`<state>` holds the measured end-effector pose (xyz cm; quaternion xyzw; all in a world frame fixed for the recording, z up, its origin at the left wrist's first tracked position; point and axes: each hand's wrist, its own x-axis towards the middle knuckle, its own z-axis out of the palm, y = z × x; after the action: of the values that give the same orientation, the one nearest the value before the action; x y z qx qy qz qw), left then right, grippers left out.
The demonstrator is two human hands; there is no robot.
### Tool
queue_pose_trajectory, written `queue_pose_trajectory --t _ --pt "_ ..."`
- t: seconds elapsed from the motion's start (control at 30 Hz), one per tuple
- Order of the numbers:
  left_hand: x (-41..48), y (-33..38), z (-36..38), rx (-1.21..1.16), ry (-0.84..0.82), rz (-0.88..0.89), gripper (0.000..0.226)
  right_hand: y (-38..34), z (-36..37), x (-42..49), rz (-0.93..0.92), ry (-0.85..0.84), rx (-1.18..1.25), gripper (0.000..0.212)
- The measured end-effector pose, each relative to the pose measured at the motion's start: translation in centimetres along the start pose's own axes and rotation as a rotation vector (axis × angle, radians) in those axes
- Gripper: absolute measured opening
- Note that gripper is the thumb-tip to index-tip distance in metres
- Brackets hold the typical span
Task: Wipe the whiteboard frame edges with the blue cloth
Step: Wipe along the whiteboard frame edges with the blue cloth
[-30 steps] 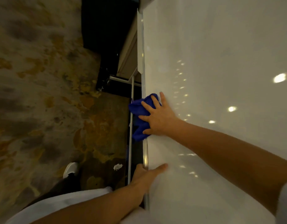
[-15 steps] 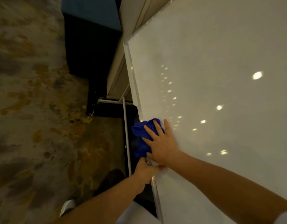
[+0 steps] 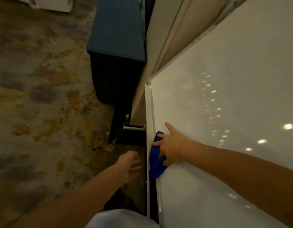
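Head view: the blue cloth (image 3: pixel 156 163) was pressed against the whiteboard frame edge (image 3: pixel 150 112) by the right hand (image 3: pixel 173 149), fingers spread. Beside that edge, the left hand (image 3: pixel 129 165) was held loosely curled, touching nothing.

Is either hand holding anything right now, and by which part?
The right hand presses the blue cloth on the frame edge, fingers across its middle. The left hand holds nothing.

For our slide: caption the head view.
Right hand presses blue cloth on whiteboard frame; left hand hangs free.
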<state>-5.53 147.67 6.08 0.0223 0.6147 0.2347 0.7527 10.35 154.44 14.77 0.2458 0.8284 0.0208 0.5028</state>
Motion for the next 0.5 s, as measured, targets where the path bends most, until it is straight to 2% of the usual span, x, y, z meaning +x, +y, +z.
queue_pose_trajectory --t 0.17,0.33,0.4,0.5 --pt "2.6 7.1 5.0 0.028 -0.122 0.026 0.032 7.7 -3.2 5.1 0.118 0.080 -0.051 0.055" --pt "5.5 10.7 8.6 -0.073 -0.067 0.058 0.039 12.9 -4.5 8.7 0.318 0.095 0.041 0.059" --pt "6.5 12.9 8.7 -0.143 -0.086 0.060 0.039 13.6 -5.0 10.1 0.402 0.086 0.076 0.063" --pt "7.8 17.3 8.3 -0.220 -0.209 0.049 0.044 12.2 -4.8 11.4 0.477 0.090 0.092 0.073"
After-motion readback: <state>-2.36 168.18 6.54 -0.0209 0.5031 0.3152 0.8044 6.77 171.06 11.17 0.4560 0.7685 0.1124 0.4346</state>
